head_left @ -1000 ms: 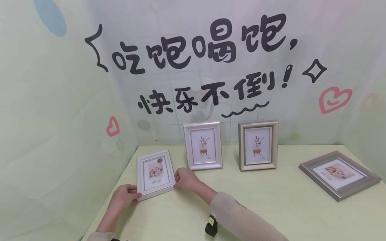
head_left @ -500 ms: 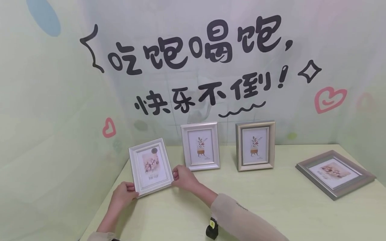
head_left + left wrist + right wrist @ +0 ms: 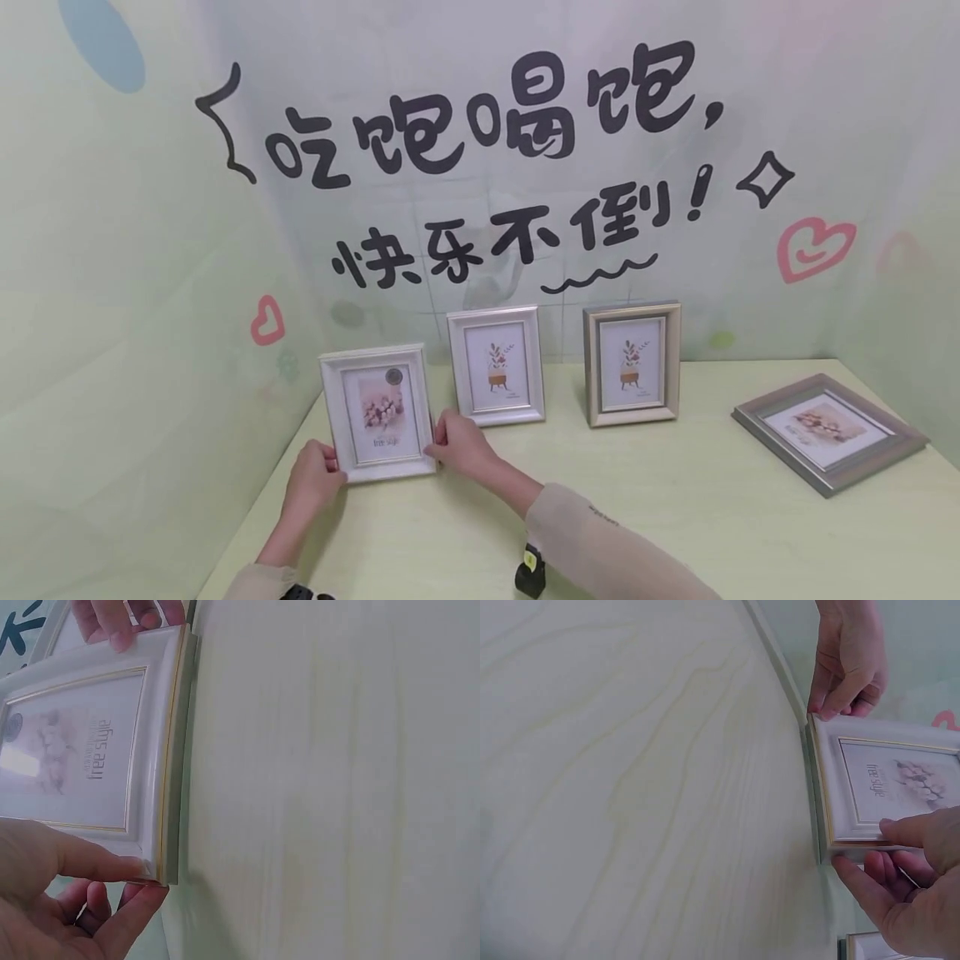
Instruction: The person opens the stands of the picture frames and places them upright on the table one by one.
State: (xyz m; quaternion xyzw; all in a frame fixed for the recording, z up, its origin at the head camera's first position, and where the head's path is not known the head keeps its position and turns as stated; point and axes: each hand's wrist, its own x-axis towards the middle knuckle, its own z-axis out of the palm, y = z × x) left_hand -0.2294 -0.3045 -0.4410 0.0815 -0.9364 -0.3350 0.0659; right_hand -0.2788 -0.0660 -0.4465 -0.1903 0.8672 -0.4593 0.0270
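A white picture frame (image 3: 382,414) with a flower print stands nearly upright at the table's left side. My left hand (image 3: 313,477) pinches its lower left corner, thumb on the front and fingers behind, as the left wrist view shows with the frame's moulding (image 3: 154,772) close up. At the lower right corner my right hand (image 3: 461,446) grips it the same way; in the right wrist view the right thumb lies on the front border and the fingers curl at the edge of the white picture frame (image 3: 840,787). The frame's back is hidden.
Behind and to the right stand a silvery-white frame (image 3: 497,367) and a champagne-coloured frame (image 3: 632,364), both upright. A grey-brown frame (image 3: 828,433) lies flat at the right of the pale table (image 3: 600,500). A lettered backdrop (image 3: 480,208) rises behind.
The white picture frame, leaning back at first, has been tilted up and straightened from its slant until it faces forward. Both hands have kept hold of its lower corners.
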